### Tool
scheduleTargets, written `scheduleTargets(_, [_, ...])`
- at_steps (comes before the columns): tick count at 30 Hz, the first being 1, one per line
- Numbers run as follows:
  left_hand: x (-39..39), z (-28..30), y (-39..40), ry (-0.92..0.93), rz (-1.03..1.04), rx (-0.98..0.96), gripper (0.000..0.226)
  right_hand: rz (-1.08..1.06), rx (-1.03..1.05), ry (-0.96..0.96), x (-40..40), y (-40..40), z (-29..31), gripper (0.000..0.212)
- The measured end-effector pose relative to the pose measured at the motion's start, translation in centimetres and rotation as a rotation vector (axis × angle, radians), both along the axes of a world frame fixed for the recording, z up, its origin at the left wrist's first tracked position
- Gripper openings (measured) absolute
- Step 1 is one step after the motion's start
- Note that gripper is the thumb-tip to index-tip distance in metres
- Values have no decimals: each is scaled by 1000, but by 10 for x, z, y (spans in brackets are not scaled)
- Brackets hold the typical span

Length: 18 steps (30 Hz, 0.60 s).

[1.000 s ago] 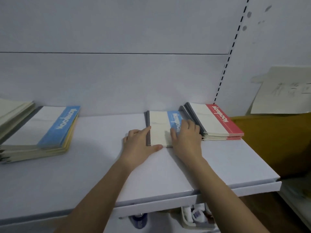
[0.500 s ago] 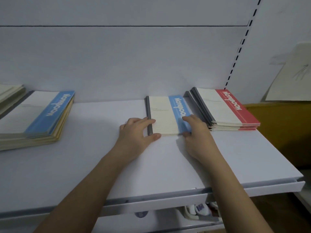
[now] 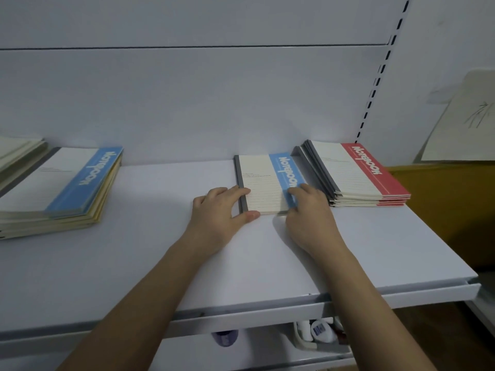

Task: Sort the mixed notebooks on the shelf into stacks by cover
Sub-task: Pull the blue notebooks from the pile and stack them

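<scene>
Your left hand (image 3: 218, 210) pinches the grey spine of the blue-banded cream notebook (image 3: 265, 183) at the white shelf's (image 3: 160, 250) back edge; your right hand (image 3: 310, 212) presses flat fingers on its blue band, beside the red-banded stack (image 3: 359, 172).

Paper sheet (image 3: 460, 121) above yellow box (image 3: 450, 210)
</scene>
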<state>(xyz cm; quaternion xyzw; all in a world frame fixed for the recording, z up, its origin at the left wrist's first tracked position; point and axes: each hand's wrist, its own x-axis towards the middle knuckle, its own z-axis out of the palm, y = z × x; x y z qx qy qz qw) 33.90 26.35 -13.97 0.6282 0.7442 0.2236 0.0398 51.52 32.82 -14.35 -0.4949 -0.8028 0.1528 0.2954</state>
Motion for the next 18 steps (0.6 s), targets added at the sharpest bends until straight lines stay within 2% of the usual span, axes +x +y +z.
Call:
scheduleTargets(4, [6, 5, -3, 39, 33, -26, 61, -24, 120, 195, 0, -10, 14, 34])
scheduleTargets(7, [0, 15, -14, 47, 39, -18, 54, 47, 177, 240, -7, -20, 26, 26])
scheduleTargets(15, [-102, 92, -72, 172, 146, 28, 43, 250, 6, 95, -64, -64, 83, 20])
scheduleTargets(18, [-155, 103, -105, 191, 213, 29, 49, 340, -3, 53, -112, -86, 100, 20])
